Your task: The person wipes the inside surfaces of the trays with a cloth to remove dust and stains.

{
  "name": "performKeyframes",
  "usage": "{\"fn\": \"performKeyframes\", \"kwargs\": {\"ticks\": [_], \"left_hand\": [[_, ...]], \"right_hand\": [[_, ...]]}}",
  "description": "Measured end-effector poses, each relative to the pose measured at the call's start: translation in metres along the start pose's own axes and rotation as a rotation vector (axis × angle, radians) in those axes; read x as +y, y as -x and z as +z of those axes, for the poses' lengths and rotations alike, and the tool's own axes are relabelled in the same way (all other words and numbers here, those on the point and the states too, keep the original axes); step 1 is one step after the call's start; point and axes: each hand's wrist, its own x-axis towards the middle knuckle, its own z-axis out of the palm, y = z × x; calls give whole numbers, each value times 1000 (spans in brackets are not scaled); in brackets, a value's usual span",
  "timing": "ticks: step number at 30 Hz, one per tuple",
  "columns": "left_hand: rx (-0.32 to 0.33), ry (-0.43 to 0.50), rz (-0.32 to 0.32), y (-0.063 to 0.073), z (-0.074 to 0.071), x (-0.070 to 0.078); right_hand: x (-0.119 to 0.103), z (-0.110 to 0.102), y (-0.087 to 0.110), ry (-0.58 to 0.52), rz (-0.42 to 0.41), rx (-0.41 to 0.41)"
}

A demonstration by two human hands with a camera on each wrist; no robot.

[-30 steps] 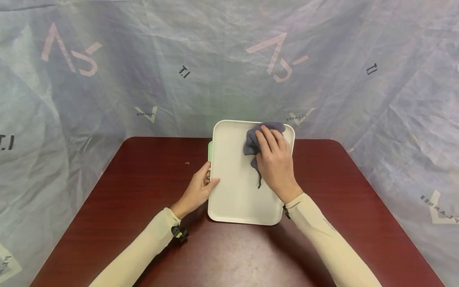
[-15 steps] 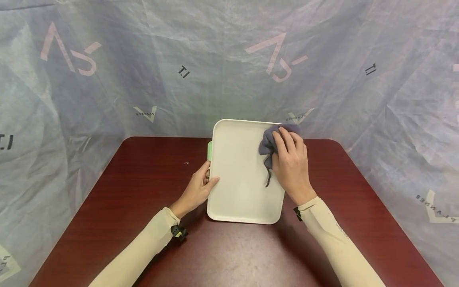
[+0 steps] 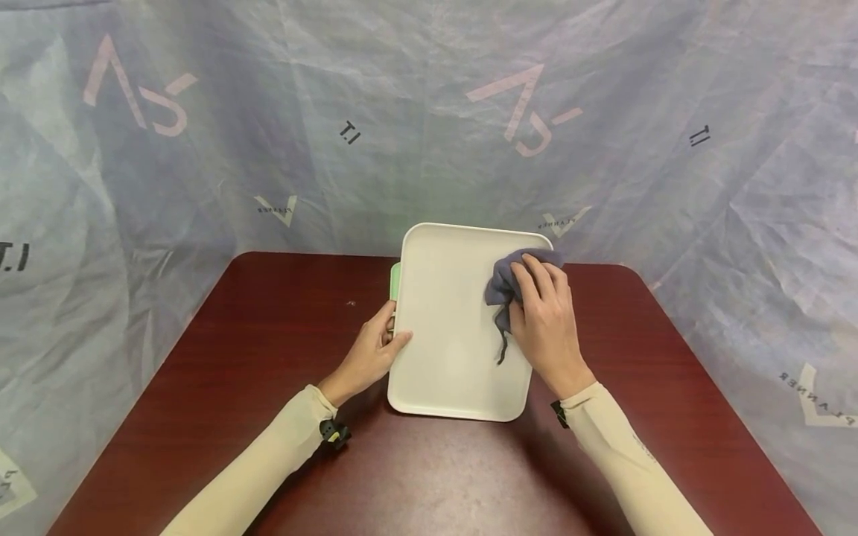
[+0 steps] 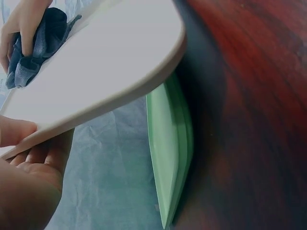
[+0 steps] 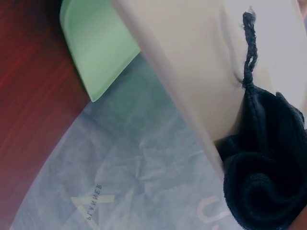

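A white rectangular tray [image 3: 449, 327] with rounded corners and a low rim is held tilted up above the table. My left hand [image 3: 367, 353] grips its left edge, thumb on the inner face and fingers behind, as the left wrist view also shows. Near the tray's upper right edge, my right hand [image 3: 546, 324] holds a bunched dark blue-grey cloth [image 3: 506, 281] against the surface. A braided loop hangs from the cloth [image 5: 264, 158], seen closely in the right wrist view. The cloth covers part of the tray's right rim.
Behind the white tray, a green tray [image 4: 168, 148] lies on the dark red wooden table [image 3: 268, 357], mostly hidden in the head view. Grey printed fabric sheeting [image 3: 402, 149] hangs around the table's back and sides.
My right hand has slid the cloth rightward across the tray to its right edge, then slightly down. My left hand and the white tray have stayed nearly in place.
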Motion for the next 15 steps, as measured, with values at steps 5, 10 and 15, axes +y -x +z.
{"fn": "performKeyframes", "kwargs": {"ticks": [5,10,15], "left_hand": [[5,-8,6,2,-2,-5],[10,-19,15,0,-3,-17],[10,-22,15,-3,-2,-29]], "right_hand": [[-9,5,-5,-41,-26,-25],[-23,13,-13,-54,-66,-60],[-40,23,-21,-81,-117,-57]]}}
